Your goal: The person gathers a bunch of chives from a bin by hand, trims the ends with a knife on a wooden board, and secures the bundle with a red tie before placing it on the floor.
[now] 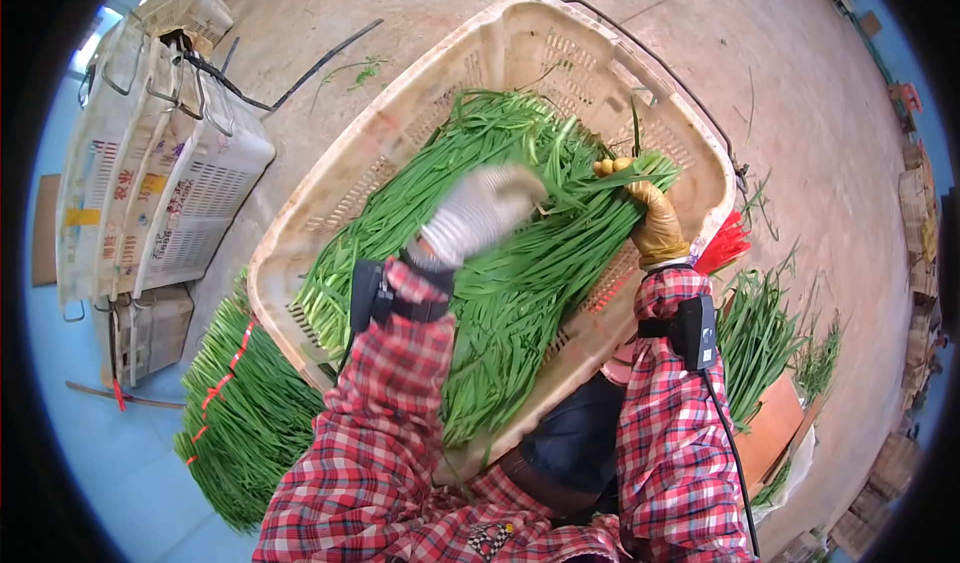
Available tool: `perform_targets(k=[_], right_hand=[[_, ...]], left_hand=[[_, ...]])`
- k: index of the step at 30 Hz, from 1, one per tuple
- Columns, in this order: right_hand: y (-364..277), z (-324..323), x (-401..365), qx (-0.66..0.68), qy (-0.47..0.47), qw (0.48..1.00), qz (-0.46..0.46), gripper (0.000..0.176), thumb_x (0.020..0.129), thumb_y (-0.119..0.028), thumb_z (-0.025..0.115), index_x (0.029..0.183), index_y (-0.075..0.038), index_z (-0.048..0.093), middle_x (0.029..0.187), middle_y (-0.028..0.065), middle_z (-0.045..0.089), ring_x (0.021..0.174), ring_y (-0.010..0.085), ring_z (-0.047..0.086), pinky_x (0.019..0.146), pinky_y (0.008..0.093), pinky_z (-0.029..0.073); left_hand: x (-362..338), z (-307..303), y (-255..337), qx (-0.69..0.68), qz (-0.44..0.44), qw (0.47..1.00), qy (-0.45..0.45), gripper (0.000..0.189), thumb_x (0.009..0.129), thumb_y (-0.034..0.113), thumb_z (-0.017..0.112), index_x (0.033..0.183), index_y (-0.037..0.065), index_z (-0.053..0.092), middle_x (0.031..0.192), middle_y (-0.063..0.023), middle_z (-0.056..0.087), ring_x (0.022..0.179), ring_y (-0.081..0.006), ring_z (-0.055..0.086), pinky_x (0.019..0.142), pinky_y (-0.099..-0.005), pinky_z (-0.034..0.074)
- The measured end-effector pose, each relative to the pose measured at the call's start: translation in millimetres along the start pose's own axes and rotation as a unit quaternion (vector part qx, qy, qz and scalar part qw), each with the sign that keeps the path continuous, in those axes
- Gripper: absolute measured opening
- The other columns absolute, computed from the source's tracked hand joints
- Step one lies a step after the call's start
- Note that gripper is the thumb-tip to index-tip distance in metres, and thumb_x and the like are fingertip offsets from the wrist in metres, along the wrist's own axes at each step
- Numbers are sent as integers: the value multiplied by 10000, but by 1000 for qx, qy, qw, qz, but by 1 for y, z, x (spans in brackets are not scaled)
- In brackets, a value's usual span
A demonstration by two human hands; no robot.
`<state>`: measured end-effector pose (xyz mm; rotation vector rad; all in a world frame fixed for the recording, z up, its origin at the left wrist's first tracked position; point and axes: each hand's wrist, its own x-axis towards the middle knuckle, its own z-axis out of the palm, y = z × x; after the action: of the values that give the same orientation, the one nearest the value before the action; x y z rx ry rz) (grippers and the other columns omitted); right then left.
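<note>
A large cream plastic basket [283, 229] lies across my lap, filled with long green Chinese chives [505, 308]. My right hand [657, 225], in a yellow glove, has its fingers closed round a bunch of chives [652, 170] near the pale stalk ends, at the basket's right side. The leaves of that bunch trail left over the pile. My left hand [485, 213], in a whitish glove, is over the middle of the pile and smeared by motion, so its fingers do not show clearly.
Left of the basket lies a big bundle of chives [245, 413] bound with red tape. White crates [210, 183] stand stacked at the far left. On the right are red strips [724, 243], more loose chives [762, 328] and a brown board [768, 428]. A concrete floor [800, 113] surrounds the basket.
</note>
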<state>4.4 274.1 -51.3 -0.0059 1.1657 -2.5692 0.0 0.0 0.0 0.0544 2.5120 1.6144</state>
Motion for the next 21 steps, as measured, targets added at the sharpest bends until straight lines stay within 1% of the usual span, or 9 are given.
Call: perform_targets(k=[1,2,5,6,8,11,14,18,21], right_hand=[[1,6,-3,28,17,999,9,656,784,-125,656,1375,-17,393,1172,139,620,1139,286,555,1024,431,414],[1,13,-4,55,32,998,16,638,775,-85,640,1365,-16,406,1139,141,633,1099,278,579,995,425,445],[-10,19,-11,36,-17,999,-2,711,802,-168,689,1407,-19,346,1196,123,618,1173,286,543,1052,426,395],[-11,29,-9,76,-2,997,-16,694,779,-112,679,1397,-31,373,1114,131,646,1056,271,600,953,397,475],[-9,23,-8,73,-11,997,-24,710,782,-117,692,1407,-47,365,1122,132,645,1055,263,600,956,399,471],[-8,24,-8,44,27,998,-25,684,786,-106,710,1393,-67,398,1037,95,659,929,189,624,832,327,503],[-14,29,-9,-56,71,996,-8,540,788,-102,720,1287,-41,522,913,19,653,773,109,606,664,248,489],[-2,14,-11,-26,176,984,-7,333,790,-96,709,1099,2,632,859,31,665,775,119,617,703,261,507],[1,11,-4,14,134,991,-21,250,802,-89,688,1028,12,649,863,55,674,766,140,631,712,273,516]], left_hand=[[-2,-2,0,2,-3,1000,-2,363,779,307,649,1075,98,671,1047,-144,684,976,-228,651,843,-354,495],[16,8,-13,-28,-13,995,98,426,822,377,592,1143,103,650,1049,-169,679,987,-272,657,892,-377,484],[50,55,-10,133,-76,988,-13,530,844,442,565,1251,104,574,1185,-181,623,1117,-291,593,963,-378,446],[59,68,-11,209,-79,974,-21,594,840,473,568,1304,107,516,1268,-180,564,1172,-291,551,989,-378,427],[71,92,-16,289,-123,948,-54,748,807,520,607,1401,126,381,1447,-159,389,1276,-306,449,1049,-405,375],[61,99,0,349,-99,931,-36,759,794,499,637,1398,129,366,1417,-145,405,1237,-323,485,1009,-461,407],[63,113,-23,330,-151,923,-128,612,810,372,652,1339,162,425,1365,-134,432,1176,-319,538,930,-479,459],[63,113,-34,343,-134,920,-131,307,850,230,600,1149,162,575,1193,-141,561,1090,-319,588,906,-461,471],[48,99,-28,232,-81,969,-25,259,822,145,571,1080,130,579,1019,-177,644,950,-341,627,834,-427,495]])
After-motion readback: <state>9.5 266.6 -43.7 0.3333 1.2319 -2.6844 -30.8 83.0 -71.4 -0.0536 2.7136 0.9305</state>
